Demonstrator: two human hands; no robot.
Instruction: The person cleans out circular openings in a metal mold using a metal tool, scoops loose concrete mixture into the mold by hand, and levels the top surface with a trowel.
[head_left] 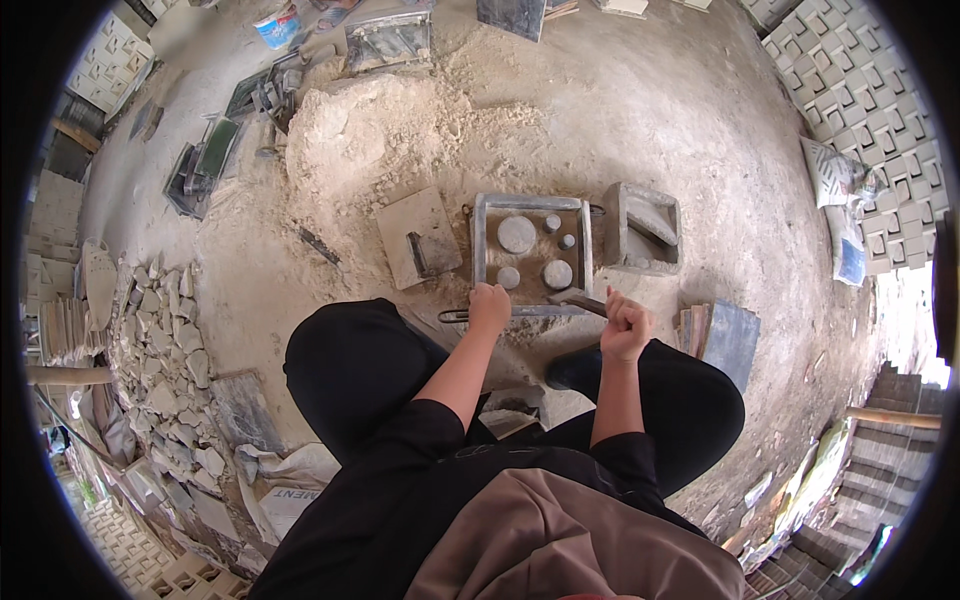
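A square metal mould frame [479,240] lies on the ground in front of me, with wire loops at its sides. Inside it are several round grey discs [517,235] of different sizes, set in a dusty bed. My left hand [489,308] is closed at the near left corner of the frame, its fingers bent over the rim. In my right hand [627,326] is a flat-bladed trowel [582,301]. Its blade points left and reaches over the near right part of the frame. Whether the blade touches the bed or only the rim, I cannot tell.
A grey open box mould [614,232] stands right of the frame. Left of it lies a board [398,230] bearing a block-shaped tool [432,255]. Beyond rises a pile of pale powder [345,130]. Stacked plates [732,340] stand near my right knee, broken pieces [160,350] far left.
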